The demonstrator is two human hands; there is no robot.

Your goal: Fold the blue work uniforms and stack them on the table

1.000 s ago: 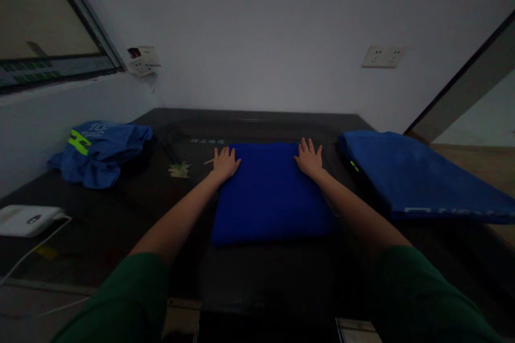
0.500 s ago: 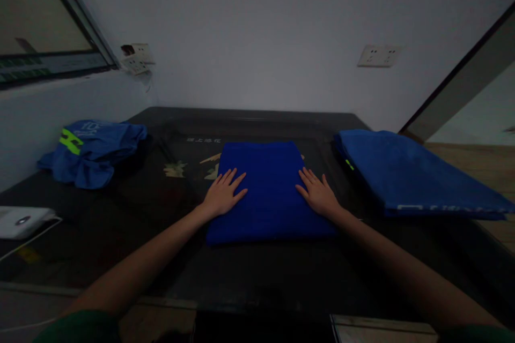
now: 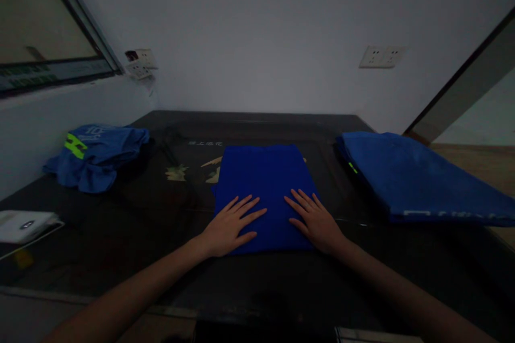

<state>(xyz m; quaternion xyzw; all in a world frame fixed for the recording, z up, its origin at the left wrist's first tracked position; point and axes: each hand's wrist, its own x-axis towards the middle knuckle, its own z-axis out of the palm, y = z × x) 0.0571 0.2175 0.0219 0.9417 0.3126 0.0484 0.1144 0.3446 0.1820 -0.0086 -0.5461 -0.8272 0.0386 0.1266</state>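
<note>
Both hands are flat, fingers spread, palms down on the near end of a folded blue cloth (image 3: pixel 263 187), not gripping anything. The left hand (image 3: pixel 229 228) sits on the near left corner, the right hand (image 3: pixel 316 222) on the near right corner, with a strip of cloth bare between them. The cloth lies mid-tabletop (image 3: pixel 120 225), dark and glossy. Off to the left there's a crumpled blue garment (image 3: pixel 96 155) with a neon green patch; on the right a bigger folded blue stack (image 3: pixel 414 177). A white device (image 3: pixel 24 225) is cut off at the left edge. It's really dim, so the print on the tabletop is unreadable.
</note>
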